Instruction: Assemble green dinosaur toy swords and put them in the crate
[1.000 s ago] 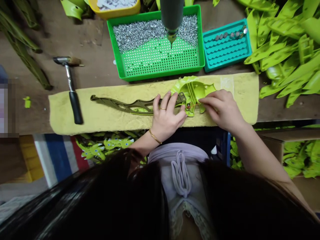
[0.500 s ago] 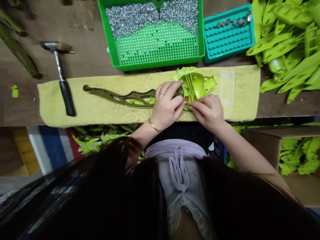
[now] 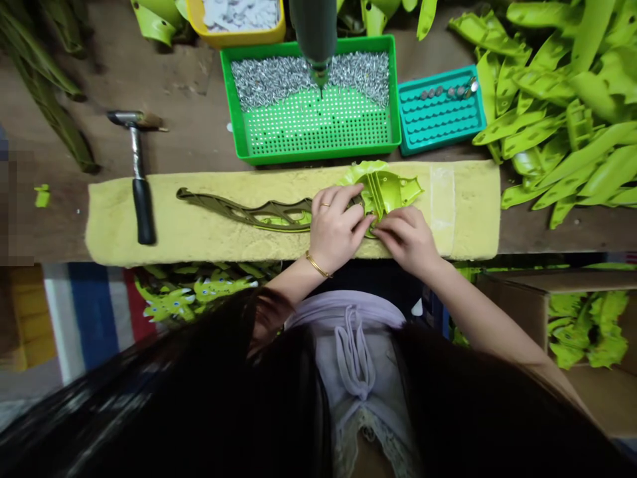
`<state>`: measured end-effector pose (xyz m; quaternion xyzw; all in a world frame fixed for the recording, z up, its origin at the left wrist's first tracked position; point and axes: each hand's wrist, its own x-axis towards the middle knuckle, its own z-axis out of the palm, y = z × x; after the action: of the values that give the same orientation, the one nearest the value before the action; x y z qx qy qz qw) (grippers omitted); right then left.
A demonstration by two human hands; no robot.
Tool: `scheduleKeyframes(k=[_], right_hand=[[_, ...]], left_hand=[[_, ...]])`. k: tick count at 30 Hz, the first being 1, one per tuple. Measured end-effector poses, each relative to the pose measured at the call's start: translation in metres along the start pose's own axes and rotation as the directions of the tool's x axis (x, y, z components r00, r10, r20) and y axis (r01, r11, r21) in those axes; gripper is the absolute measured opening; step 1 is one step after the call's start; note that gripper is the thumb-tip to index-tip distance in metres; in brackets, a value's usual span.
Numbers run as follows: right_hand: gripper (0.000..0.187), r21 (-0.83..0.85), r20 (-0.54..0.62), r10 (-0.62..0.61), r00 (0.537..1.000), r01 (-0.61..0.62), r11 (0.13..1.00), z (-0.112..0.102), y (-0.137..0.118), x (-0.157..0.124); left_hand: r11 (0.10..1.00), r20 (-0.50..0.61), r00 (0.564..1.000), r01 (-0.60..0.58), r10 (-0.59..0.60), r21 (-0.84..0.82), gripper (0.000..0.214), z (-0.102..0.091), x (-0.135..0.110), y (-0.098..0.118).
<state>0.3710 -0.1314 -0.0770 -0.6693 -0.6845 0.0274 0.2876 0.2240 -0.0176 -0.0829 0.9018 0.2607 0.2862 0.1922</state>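
Note:
On the yellow cloth pad (image 3: 229, 249) lies a long olive-brown plastic piece (image 3: 219, 202), joined at its right end to a lime-green plastic shell (image 3: 393, 189) with its ribbed inner side up. My left hand (image 3: 336, 222) rests over this joint, fingers bent around the brown piece's right end and thumb tip at the shell's lower edge. Close beside it, my right hand (image 3: 408, 239) has thumb and fingertips pinched together at the same lower edge. Whatever small part sits between the fingertips is hidden.
A hammer (image 3: 139, 179) lies across the pad's left end. Behind the pad stand a green tray of screws (image 3: 318, 156) under a hanging screwdriver (image 3: 314, 33), a teal ridged tray (image 3: 442, 126) and a yellow bin (image 3: 243, 38). Lime-green plastic parts (image 3: 562, 126) are heaped at right.
The view has tilted up, bringing the hanging screwdriver and yellow bin into sight. Both hands stay at the shell's lower edge; the small red bit seen between them earlier is now covered.

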Motion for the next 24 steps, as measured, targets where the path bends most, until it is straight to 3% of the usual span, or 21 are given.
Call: scheduleKeyframes(k=[4, 7, 18, 24], right_hand=[[0.011, -0.154, 0.047, -0.111, 0.993, 0.117, 0.981, -0.008, 0.001, 0.002], [0.01, -0.217, 0.063, -0.089, 0.994, 0.1, 0.971, -0.013, -0.001, 0.006], [0.008, -0.164, 0.239, 0.068, 0.969, -0.029, 0.986, -0.007, -0.003, 0.021], [0.008, -0.004, 0.265, 0.114, 0.957, -0.117, 0.993, -0.001, -0.014, 0.027]], left_hand=[[0.999, -0.031, 0.999, -0.038, 0.038, 0.001, 0.025, 0.0, -0.001, -0.002], [0.999, -0.039, 0.998, -0.051, 0.051, 0.016, 0.024, 0.0, -0.001, -0.002], [0.998, -0.021, 0.998, -0.057, 0.057, 0.008, 0.024, -0.001, 0.0, -0.003], [0.994, 0.019, 0.995, -0.102, 0.101, 0.051, 0.023, -0.018, 0.008, -0.014]])
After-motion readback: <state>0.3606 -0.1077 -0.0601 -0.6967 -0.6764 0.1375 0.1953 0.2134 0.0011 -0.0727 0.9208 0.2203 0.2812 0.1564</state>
